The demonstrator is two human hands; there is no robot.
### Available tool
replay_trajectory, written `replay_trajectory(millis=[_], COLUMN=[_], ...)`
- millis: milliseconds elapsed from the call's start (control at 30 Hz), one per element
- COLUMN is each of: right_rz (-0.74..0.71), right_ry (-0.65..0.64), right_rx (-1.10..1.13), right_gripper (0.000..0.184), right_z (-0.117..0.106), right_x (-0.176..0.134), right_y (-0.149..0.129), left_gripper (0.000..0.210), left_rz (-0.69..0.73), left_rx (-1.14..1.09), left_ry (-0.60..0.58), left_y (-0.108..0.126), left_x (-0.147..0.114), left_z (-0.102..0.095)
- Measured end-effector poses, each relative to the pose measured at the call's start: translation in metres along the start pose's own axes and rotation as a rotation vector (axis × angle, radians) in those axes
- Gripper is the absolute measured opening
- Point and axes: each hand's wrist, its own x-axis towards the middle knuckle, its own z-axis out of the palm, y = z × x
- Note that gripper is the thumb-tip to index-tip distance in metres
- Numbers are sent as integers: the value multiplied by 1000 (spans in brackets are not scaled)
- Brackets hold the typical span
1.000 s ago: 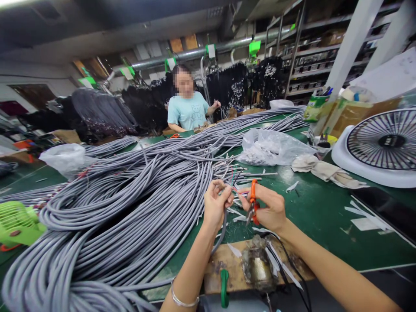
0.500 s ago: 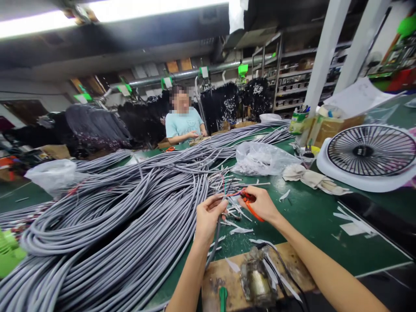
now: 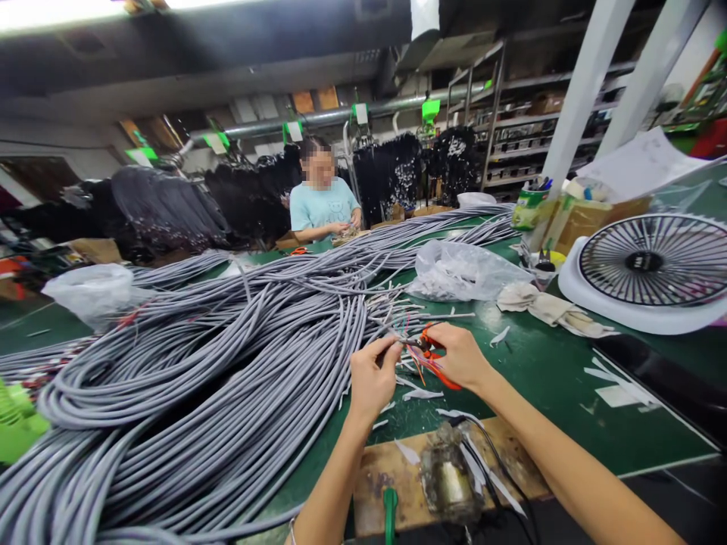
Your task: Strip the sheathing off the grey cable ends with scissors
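My left hand (image 3: 373, 375) is closed in a pinch on the end of a grey cable, which is mostly hidden by the fingers. Thin coloured wires (image 3: 419, 362) fan out from that end toward the right. My right hand (image 3: 463, 356) is wrapped round orange-handled cutters (image 3: 448, 376). Their dark jaws reach left to the cable end, right by my left fingertips; whether the blades are closed on it I cannot tell. Behind both hands lie the stripped ends of a large bundle of grey cables (image 3: 273, 333).
In front of me sits a wooden board (image 3: 386, 484) with a metal device (image 3: 454, 477) and a green handle (image 3: 389, 511). To the right are a fan (image 3: 641, 265), cloth gloves (image 3: 550, 310) and a plastic bag (image 3: 466, 272). A co-worker (image 3: 326, 204) sits across the green table (image 3: 568, 409).
My left hand has turned, and the cable hanging below it no longer shows. The cutters' jaws have come to the cable end. The coloured wires now point down and right.
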Motion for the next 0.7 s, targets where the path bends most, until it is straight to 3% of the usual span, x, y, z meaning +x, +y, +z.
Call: replay_trajectory(millis=[233,400,700], right_rz=[-25,25,386], right_ry=[14,10,-74], right_rx=[-97,-161,-326], right_gripper=[14,12,30], right_z=[-2,-3,-14], right_x=[-2,-4,1], right_y=[-4,-4,13], left_gripper=[26,33,31], left_rz=[-174,-204,-242], left_rx=[-247,-289,-188], left_ry=[-150,-195,-173], left_y=[-2,2,-20], left_x=[2,4,14], left_z=[1,2,-4])
